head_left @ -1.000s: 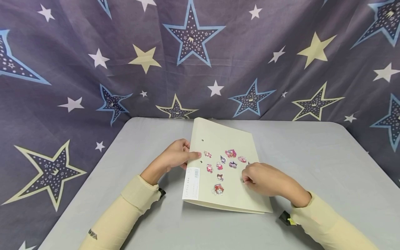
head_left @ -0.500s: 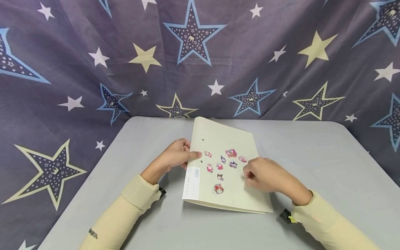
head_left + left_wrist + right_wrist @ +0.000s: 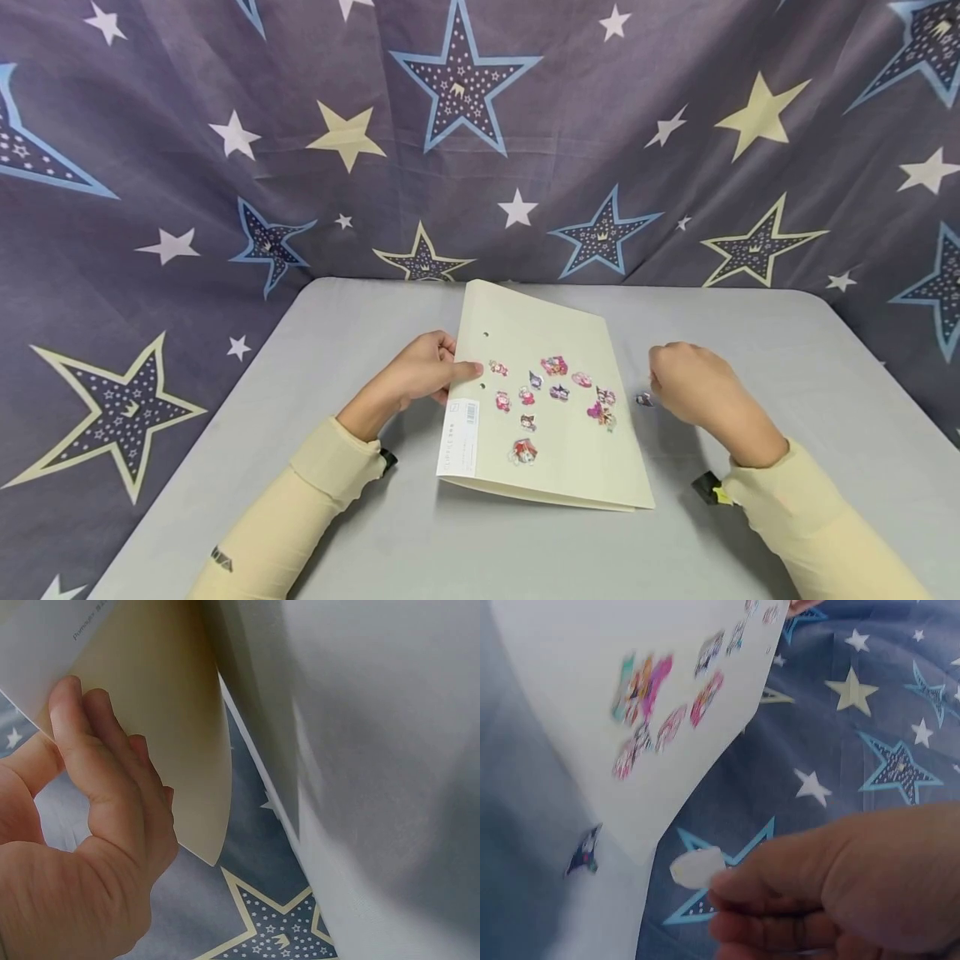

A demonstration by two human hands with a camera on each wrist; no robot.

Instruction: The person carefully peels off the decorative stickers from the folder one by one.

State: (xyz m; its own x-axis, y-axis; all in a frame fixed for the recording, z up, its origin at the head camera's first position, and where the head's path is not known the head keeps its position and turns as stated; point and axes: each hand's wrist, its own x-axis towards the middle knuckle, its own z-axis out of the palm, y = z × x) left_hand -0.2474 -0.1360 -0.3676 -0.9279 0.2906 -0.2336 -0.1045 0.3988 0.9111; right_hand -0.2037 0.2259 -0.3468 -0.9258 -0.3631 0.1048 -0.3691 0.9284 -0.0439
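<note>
Much of the work with the stickers seems done, since most of those in sight lie on the cream folder (image 3: pixel 577 467), which rests slanted on the desk (image 3: pixel 757 333). Nine separate stickers are scattered over the folder's middle, among them a red one (image 3: pixel 525 452) nearest its lower edge and a pink and purple one (image 3: pixel 554 365) farthest up. Beside the folder's right edge sits a tight sticker cluster (image 3: pixel 603 408), its pieces touching or overlapping, so their number is hard to tell. Whether any of them are stuck down or merely laid on the cover cannot be told.

What appears left is little: one dark sticker (image 3: pixel 644 399) lies on the desk just off the folder's right edge, and a small pale piece (image 3: pixel 697 868) is in the right hand (image 3: pixel 697 383). That hand is nearly closed, off to the right of the folder, with thumb and fingers pinching the piece; it may be a sticker seen from its back, though its face is hidden.

The left hand (image 3: pixel 420 367) grips the folder's left side, thumb on the cover and fingers beneath, and seems to prop that side up off the desk.
</note>
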